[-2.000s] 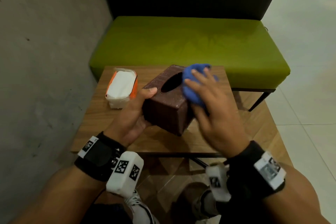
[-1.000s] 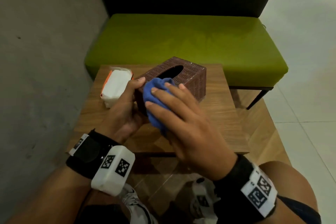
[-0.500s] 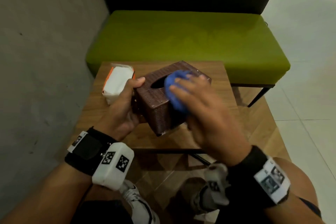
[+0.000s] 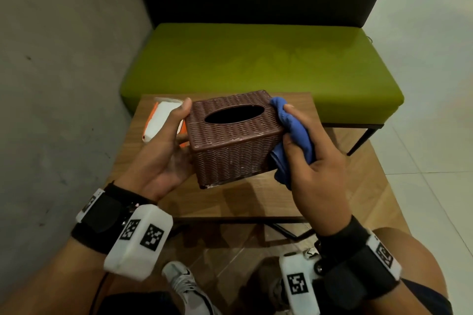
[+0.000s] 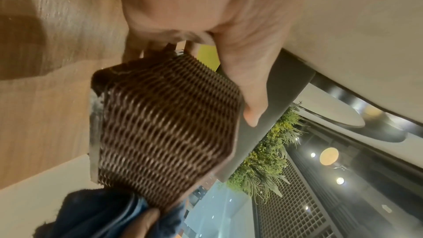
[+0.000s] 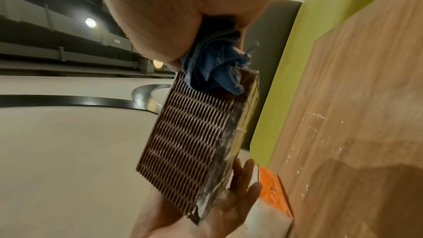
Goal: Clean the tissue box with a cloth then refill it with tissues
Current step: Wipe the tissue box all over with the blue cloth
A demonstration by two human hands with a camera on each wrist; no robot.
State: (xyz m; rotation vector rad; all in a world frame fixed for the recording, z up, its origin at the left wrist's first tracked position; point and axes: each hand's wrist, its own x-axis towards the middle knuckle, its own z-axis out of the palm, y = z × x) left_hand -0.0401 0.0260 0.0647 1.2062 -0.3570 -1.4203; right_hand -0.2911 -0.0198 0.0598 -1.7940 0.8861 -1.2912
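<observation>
Brown woven tissue box (image 4: 231, 135) is held up above the wooden table (image 4: 256, 197), between both hands, with its oval opening facing up. The left hand (image 4: 163, 158) supports it from the left side - thumb lies along the top edge, palm against the side wall, and in the right wrist view the fingers (image 6: 242, 178) reach under the bottom. The right hand (image 4: 314, 169) has its fingers and thumb closed round a bunched blue cloth (image 4: 294, 133) and presses it on the right end of the box, near the top corner. Behind the left hand, a tissue pack (image 4: 160, 120), white w/ orange sides, lies on the table at its far left corner. Beyond the table stands a green bench (image 4: 256, 59).
</observation>
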